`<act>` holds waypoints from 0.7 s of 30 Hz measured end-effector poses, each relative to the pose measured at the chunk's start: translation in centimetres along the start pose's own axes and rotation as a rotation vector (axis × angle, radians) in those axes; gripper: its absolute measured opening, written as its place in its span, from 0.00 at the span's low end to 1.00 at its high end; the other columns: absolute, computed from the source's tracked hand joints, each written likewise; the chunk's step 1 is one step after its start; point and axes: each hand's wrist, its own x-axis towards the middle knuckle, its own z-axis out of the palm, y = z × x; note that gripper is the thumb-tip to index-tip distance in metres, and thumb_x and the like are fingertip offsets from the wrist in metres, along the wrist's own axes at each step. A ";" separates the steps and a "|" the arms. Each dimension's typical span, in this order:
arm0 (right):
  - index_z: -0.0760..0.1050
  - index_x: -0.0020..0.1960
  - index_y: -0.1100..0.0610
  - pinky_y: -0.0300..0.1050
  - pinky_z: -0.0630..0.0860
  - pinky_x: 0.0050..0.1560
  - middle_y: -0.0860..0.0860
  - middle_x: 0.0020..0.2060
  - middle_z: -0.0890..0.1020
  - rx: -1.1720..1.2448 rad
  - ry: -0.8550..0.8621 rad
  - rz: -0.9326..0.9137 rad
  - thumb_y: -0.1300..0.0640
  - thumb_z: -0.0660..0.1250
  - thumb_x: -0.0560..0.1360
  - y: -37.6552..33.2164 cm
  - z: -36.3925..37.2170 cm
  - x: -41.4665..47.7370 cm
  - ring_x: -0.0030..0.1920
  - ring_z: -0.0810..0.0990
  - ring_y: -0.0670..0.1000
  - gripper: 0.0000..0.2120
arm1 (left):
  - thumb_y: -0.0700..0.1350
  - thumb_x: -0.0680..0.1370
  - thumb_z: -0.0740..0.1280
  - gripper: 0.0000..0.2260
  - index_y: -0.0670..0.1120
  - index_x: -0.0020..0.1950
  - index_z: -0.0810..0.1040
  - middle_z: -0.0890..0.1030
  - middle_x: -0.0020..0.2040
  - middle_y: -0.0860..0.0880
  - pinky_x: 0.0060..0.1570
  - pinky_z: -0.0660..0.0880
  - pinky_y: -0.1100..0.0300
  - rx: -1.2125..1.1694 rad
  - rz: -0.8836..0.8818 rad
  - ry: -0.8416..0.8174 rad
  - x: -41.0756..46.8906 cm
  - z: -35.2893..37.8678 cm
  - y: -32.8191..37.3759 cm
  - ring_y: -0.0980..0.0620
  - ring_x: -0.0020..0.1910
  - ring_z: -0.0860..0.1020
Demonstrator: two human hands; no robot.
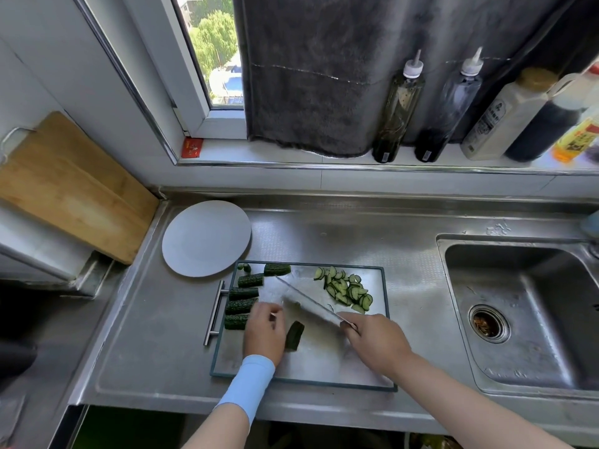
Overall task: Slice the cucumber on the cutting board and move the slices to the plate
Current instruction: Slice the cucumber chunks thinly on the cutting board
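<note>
A steel cutting board (324,361) with a dark rim lies on the counter. Several cucumber chunks (243,293) line its left side, and a pile of thin slices (348,290) sits at its back right. One half-chunk (294,335) lies near the middle. My left hand (264,332) rests beside that half-chunk, fingers curled loosely over the board. My right hand (372,340) grips the handle of a knife (306,301), whose blade points back-left across the board. A white plate (207,238) stands bare behind the board's left corner.
A sink (525,315) opens to the right of the board. A wooden board (68,189) leans at the left wall. Several bottles (397,108) stand on the window sill behind, under a hanging grey towel (311,76).
</note>
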 end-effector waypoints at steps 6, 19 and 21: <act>0.68 0.71 0.37 0.46 0.76 0.43 0.47 0.48 0.84 -0.310 0.066 -0.150 0.48 0.59 0.78 1.2 -0.9 0.5 0.46 0.82 0.53 0.22 | 0.39 0.79 0.61 0.06 0.48 0.48 0.75 0.76 0.45 0.50 0.44 0.68 0.61 -0.152 -0.138 0.232 3.6 -3.9 2.0 0.52 0.43 0.73; 0.74 0.69 0.39 0.40 0.69 0.39 0.44 0.47 0.86 0.071 0.141 0.183 0.47 0.58 0.82 0.8 -0.3 1.2 0.47 0.81 0.49 0.17 | 0.43 0.76 0.67 0.11 0.54 0.57 0.82 0.74 0.54 0.54 0.50 0.73 0.62 0.267 0.074 -0.391 5.2 1.2 1.0 0.53 0.51 0.75; 0.74 0.69 0.38 0.37 0.66 0.35 0.43 0.45 0.85 0.082 0.138 0.192 0.47 0.59 0.82 0.7 -0.1 1.3 0.42 0.77 0.47 0.17 | 0.43 0.76 0.67 0.09 0.53 0.53 0.83 0.75 0.51 0.54 0.48 0.75 0.60 0.309 0.080 -0.405 5.8 1.5 1.2 0.51 0.49 0.77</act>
